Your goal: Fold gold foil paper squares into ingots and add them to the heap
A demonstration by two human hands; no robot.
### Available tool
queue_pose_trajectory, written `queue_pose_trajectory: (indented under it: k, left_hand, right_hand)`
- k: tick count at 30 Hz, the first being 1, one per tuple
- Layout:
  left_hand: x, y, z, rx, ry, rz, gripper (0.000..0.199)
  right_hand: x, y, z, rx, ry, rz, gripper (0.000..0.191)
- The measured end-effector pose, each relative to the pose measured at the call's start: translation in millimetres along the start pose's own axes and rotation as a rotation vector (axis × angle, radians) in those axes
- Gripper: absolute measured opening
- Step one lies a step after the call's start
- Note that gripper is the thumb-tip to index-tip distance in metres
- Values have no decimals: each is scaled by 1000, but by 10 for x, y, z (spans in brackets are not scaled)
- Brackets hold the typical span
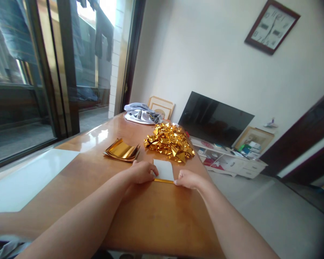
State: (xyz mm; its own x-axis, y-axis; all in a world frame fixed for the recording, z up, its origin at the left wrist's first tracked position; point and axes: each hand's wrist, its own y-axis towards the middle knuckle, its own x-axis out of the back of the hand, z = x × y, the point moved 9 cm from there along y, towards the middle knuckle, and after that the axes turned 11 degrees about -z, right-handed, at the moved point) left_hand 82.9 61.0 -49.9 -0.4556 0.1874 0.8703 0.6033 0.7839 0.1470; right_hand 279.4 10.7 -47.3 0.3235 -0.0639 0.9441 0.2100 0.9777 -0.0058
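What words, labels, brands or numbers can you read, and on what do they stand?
"10": clock, on the wall.
"11": clock.
"8": clock.
"7": clock.
The clock's other numerals and its two dark insets are too blurred to read for certain.
White sheet, gold stack, gold pile: no text visible.
TV: no readable brand.
Items on the TV cabinet: too small and blurred to read.
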Motion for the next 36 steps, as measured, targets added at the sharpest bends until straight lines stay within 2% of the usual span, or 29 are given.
queue_pose_trajectory:
  k: [3, 8, 12, 15, 20, 25, 28, 32, 34, 36]
  left_hand:
    - [18, -6, -9, 15, 0, -15, 26]
    - [43, -12, -43, -15, 7, -49, 27]
    - [30, 0, -50, -69, 21, -75, 30]
    - [14, 14, -48, -103, 19, -107, 31]
    - [8, 23, -43, -102, 22, -133, 29]
    - [71, 39, 4, -31, -53, -220, 24]
    - [206, 53, 94, 63, -179, -368, 24]
    - [439, 22, 183, 148, -310, -567, 42]
    - [493, -4, 188, 176, -377, -598, 45]
    - [472, -16, 139, 174, -460, -555, 47]
  right_hand:
    - [-48, 39, -56, 16, 86, 75, 17]
    - [4, 91, 175, 144, 250, -11, 4]
    - [-163, 41, 354, 272, 314, 10, 13]
    - [-279, 26, 341, 303, 332, -20, 17]
    - [-372, 13, 323, 343, 352, -3, 7]
    - [-324, -5, 342, 367, 397, -33, 8]
    - [-271, -16, 333, 339, 478, -48, 10]
    - [-113, -42, 373, 313, 629, -101, 12]
    - [-12, -62, 416, 311, 712, -154, 12]
    - [73, -88, 461, 313, 787, -219, 13]
